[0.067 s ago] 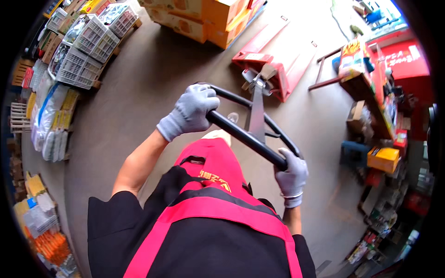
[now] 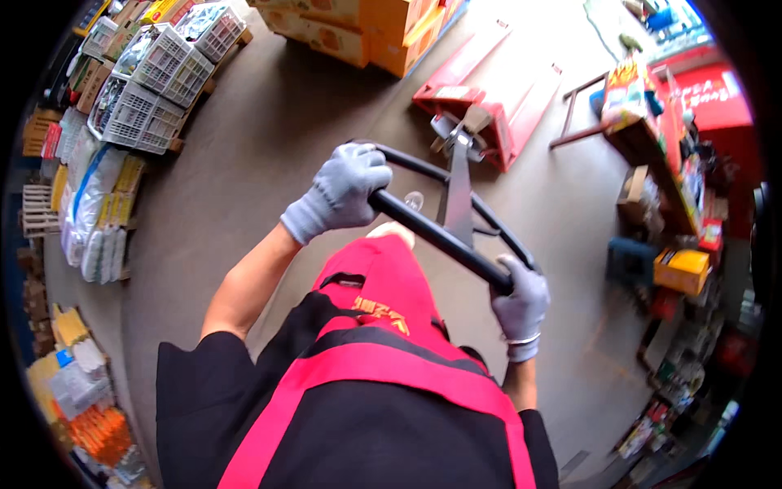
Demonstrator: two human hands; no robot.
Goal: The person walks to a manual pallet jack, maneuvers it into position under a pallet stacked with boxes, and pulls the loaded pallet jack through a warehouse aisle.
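if the pallet truck were pulled back sharply, the pale shoe showing just below the handle could be bumped, as it is set behind the truck. were the forks swung sideways, the stacked orange boxes at their left could be clipped, or the brown legs by the bench could be caught, since both are near. the handle is held at both ends: its left end is wrapped by the left hand, its right end by the right hand. the red truck is placed ahead, forks pointed away. smooth black tube is bent into a loop, joined to a flat, tapering shaft. soft grey gloves are worn; latticed white crates are stacked at left.
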